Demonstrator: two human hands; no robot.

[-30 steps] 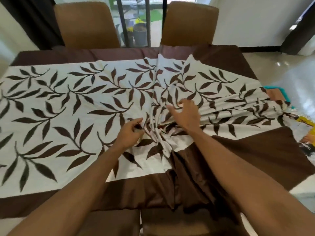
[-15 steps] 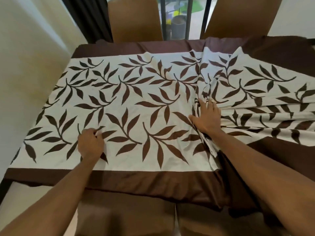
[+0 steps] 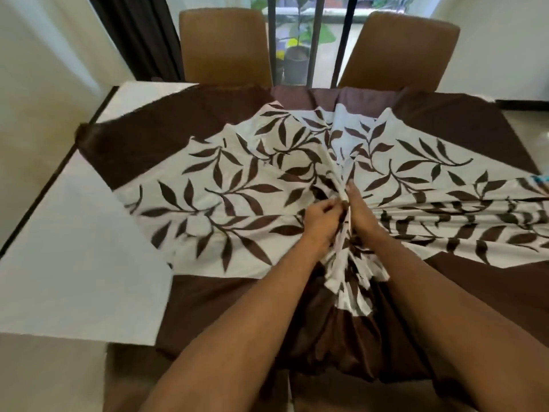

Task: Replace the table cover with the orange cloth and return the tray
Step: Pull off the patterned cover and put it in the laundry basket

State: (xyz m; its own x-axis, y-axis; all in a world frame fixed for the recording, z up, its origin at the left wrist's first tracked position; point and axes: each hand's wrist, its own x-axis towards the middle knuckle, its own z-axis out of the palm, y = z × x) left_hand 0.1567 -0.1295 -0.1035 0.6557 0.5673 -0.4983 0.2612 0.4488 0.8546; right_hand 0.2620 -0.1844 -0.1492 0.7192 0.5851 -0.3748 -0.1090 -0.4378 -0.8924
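Note:
The table cover (image 3: pixel 225 185), white with brown leaves and a wide brown border, lies bunched into fan-like folds that meet at the table's middle. My left hand (image 3: pixel 322 223) pinches a gathered fold there. My right hand (image 3: pixel 361 209) rests against the same bunch, fingers pressed on the pleats. The cover's left part is pulled in, baring the white tabletop (image 3: pixel 68 269). No orange cloth or tray is in view.
Two tan chairs (image 3: pixel 225 46) (image 3: pixel 398 52) stand at the far side, before a window with bars and potted plants. A dark curtain (image 3: pixel 139 37) hangs at the back left. A tan chair seat (image 3: pixel 190 385) sits below the near edge. Something teal (image 3: pixel 539 179) peeks in at the right edge.
My left hand swept from the cover's left part to the middle, dragging the cloth with it. The left corner of the tabletop is now bare. My right hand stayed on the bunch.

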